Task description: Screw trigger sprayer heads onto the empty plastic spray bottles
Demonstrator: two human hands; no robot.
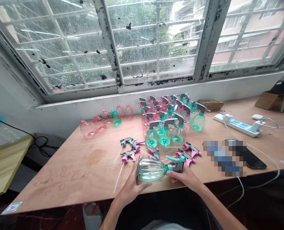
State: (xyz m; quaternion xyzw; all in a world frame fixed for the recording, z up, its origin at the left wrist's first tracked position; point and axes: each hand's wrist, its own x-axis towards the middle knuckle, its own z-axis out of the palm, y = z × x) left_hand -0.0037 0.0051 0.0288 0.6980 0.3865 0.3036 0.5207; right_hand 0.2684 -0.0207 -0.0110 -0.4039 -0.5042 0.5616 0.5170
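A clear green spray bottle [151, 170] lies sideways in the air above the table's front edge, its grey and teal spray head [177, 164] pointing right. My left hand [133, 185] is wrapped round the bottle's base end. At the neck, my right hand [183, 175] grips the collar of the spray head. Loose spray heads with thin tubes lie just beyond: pink and grey ones [129, 156] to the left, a teal one [126, 141] behind them, and more pink ones [192, 148] to the right.
Assembled spray bottles [164, 137] stand grouped at the back middle. Several headless pink bottles [100, 123] and one green bottle [115, 118] stand back left. A power strip [237, 124] with cables and a phone [255, 158] lie on the right. Windows rise behind the wooden table [67, 169].
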